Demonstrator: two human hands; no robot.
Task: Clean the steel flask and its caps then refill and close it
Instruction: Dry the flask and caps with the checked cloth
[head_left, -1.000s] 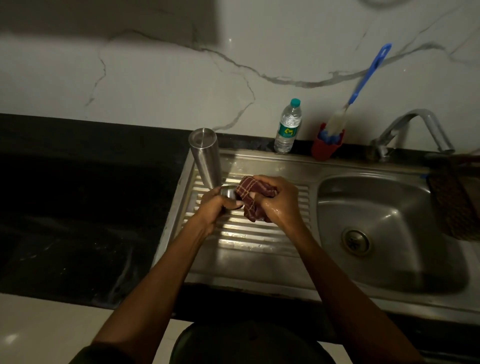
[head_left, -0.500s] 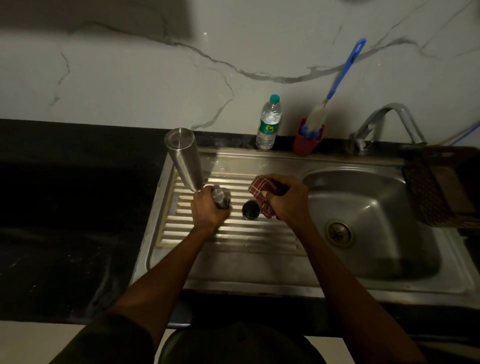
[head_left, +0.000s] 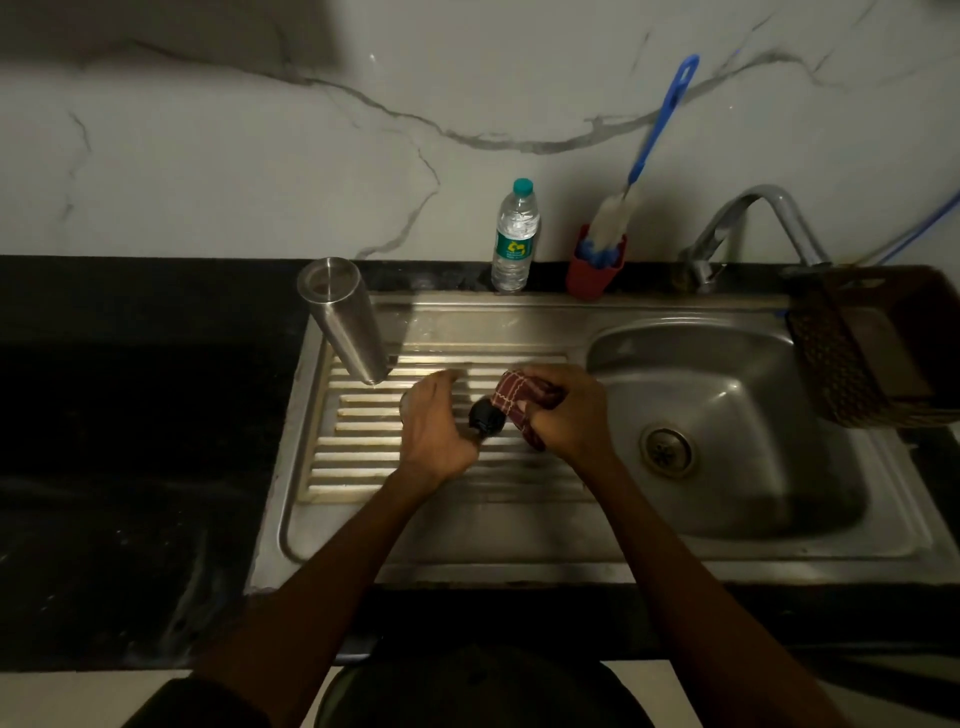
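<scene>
Wiping goes on at the frame's centre, over the ribbed drainboard (head_left: 363, 457): the right hand (head_left: 566, 415) curls round a checked cloth (head_left: 519, 397) pressed to a dark cap (head_left: 485, 418), which the left hand's (head_left: 434, 431) grip appears to steady, though its fingers are partly hidden. Upside down, probably to drain, the steel flask (head_left: 345, 322) stands at the drainboard's upper-left corner. Open room lies toward the basin (head_left: 727, 467) on the right; a water bottle (head_left: 514, 236) stands behind.

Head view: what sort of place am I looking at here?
Most likely a home kitchen counter: a steel sink with a ribbed drainboard, a tap at a marble-look wall, and a bottle brush in a red cup.
</scene>
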